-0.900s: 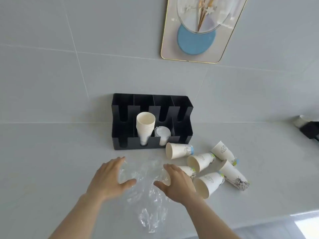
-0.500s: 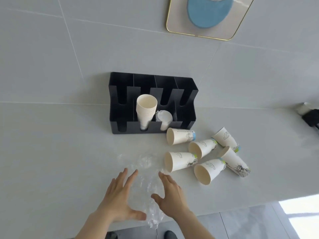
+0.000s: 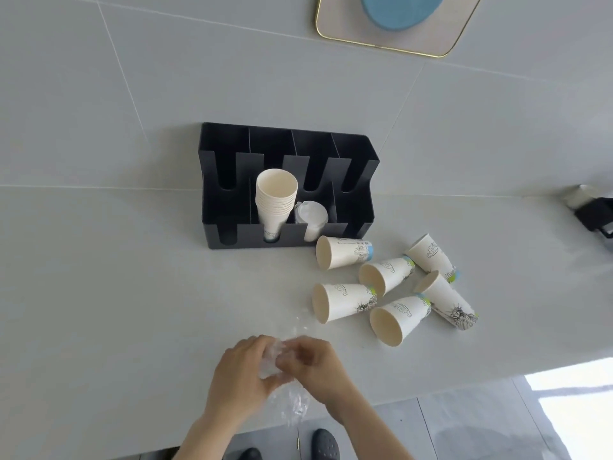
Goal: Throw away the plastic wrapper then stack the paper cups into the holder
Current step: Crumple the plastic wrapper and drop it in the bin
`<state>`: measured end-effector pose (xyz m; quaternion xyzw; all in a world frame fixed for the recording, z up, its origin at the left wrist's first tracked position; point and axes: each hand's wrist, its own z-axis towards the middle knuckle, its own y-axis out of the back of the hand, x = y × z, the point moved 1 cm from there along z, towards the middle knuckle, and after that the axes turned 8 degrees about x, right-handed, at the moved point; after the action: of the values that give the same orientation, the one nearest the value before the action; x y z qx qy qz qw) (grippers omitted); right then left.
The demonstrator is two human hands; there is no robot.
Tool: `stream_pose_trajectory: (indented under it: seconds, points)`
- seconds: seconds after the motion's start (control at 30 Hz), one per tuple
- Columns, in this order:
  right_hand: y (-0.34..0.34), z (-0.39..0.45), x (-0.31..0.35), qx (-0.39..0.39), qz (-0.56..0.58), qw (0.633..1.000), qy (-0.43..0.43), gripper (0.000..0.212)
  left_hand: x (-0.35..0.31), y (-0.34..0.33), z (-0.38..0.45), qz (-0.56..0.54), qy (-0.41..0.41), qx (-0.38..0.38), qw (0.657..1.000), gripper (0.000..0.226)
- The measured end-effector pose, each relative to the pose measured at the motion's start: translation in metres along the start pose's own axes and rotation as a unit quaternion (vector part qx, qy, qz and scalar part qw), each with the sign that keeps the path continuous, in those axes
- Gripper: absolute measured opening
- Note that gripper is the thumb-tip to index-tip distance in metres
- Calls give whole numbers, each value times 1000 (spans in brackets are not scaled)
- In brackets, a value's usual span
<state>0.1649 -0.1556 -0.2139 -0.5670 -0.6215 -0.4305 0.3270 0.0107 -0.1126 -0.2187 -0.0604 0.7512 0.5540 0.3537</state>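
The clear plastic wrapper [image 3: 282, 386] is bunched between my left hand [image 3: 240, 376] and my right hand [image 3: 315, 366] near the counter's front edge; its tail hangs down below the hands. Both hands are closed on it. A black cup holder [image 3: 351, 220] stands against the wall. One slot holds a stack of paper cups [image 3: 275, 200], and the slot beside it holds white lids [image 3: 311, 215]. Several loose paper cups [image 3: 391, 287] lie on their sides to the right of the holder, printed with line drawings.
The white counter [image 3: 116, 293] ends just in front of my hands, with grey floor and my dark shoes [image 3: 325, 444] below. A black device [image 3: 593, 214] sits at the far right edge. A gold-framed picture [image 3: 391, 34] hangs on the tiled wall.
My hands came together and gathered the flat wrapper into a bunch, pulling it toward the counter's front edge. The view tilted further down.
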Motion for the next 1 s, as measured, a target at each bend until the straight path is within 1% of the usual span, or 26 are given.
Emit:
stream_pose_trajectory:
  seconds: [0.03, 0.07, 0.1, 0.13, 0.17, 0.2, 0.23, 0.27, 0.33, 0.37, 0.4, 0.43, 0.47, 0.5, 0.53, 0.6, 0.63, 0.67, 0.7, 0.77, 0.8, 0.83, 0.9, 0.93, 0.97, 1.0]
  points:
    - [1, 0, 0, -24, 21, 999, 1, 32, 5, 2, -2, -4, 4, -20, 1000, 41]
    - [0, -1, 3, -47, 36, 998, 3, 50, 8, 2, -4, -13, 15, -34, 999, 42]
    - [2, -2, 6, -55, 39, 998, 2, 65, 8, 2, -4, -22, 10, -40, 999, 44]
    - [1, -4, 12, -35, 39, 999, -3, 72, 5, 1, -4, -24, -14, -40, 999, 39]
    - [0, -6, 17, 11, 56, 998, -13, 71, -1, -1, -3, -29, -48, -36, 998, 30]
    - [-3, -8, 22, 58, 91, 994, -27, 64, -10, -2, -3, -55, -73, -36, 995, 26]
    - [-6, -8, 25, 90, 141, 985, -44, 55, -17, -3, -2, -104, -81, -44, 990, 32]
    - [-8, -10, 26, 101, 194, 974, -55, 49, -23, -2, -3, -173, -73, -50, 981, 41]
    - [-13, -10, 21, 78, 274, 953, -101, 45, -35, 3, -7, -327, -53, -51, 942, 54]
    - [-16, -11, 20, 63, 305, 943, -116, 42, -41, 6, -10, -391, -64, -32, 918, 59]
    - [-19, -11, 17, 43, 334, 934, -118, 37, -50, 7, -13, -422, -84, -8, 903, 69]
    - [-22, -12, 19, 28, 352, 929, -106, 28, -57, 8, -14, -416, -103, 9, 904, 80]
    - [-23, -14, 20, 6, 368, 926, -86, 23, -63, 8, -14, -368, -120, 4, 922, 85]
    - [-25, -15, 23, -6, 396, 915, -79, 30, -65, 7, -13, -304, -131, -26, 943, 79]
    - [-26, -16, 26, -23, 415, 906, -83, 33, -65, 5, -12, -255, -138, -72, 954, 63]
    - [-31, -15, 29, -16, 450, 887, -103, 26, -64, 3, -9, -227, -143, -136, 954, 26]
    - [-33, -14, 33, -11, 454, 885, -101, 24, -64, 3, -8, -225, -128, -152, 954, 22]
    - [-31, -14, 33, 2, 483, 869, -104, 29, -62, 5, -7, -229, -95, -164, 955, 25]
    - [-30, -14, 31, 23, 511, 853, -106, 39, -59, 9, -3, -242, -43, -180, 952, 29]
    - [-33, -19, 36, 56, 469, 876, -99, 59, -50, 20, 8, -292, 74, -216, 929, 35]
    - [-38, -24, 36, 60, 438, 892, -96, 58, -48, 25, 12, -307, 108, -227, 918, 37]
    - [-46, -30, 41, 54, 401, 911, -85, 52, -49, 29, 15, -307, 118, -235, 915, 39]
    - [-57, -38, 43, 7, 310, 950, -47, 40, -61, 33, 19, -299, 113, -231, 919, 40]
    - [-59, -39, 45, -18, 284, 958, -34, 39, -68, 34, 19, -300, 113, -231, 919, 41]
    - [-58, -40, 49, -23, 275, 961, -30, 40, -74, 35, 19, -306, 119, -241, 913, 43]
    - [-55, -39, 54, -27, 288, 957, -34, 42, -79, 37, 18, -323, 129, -258, 901, 44]
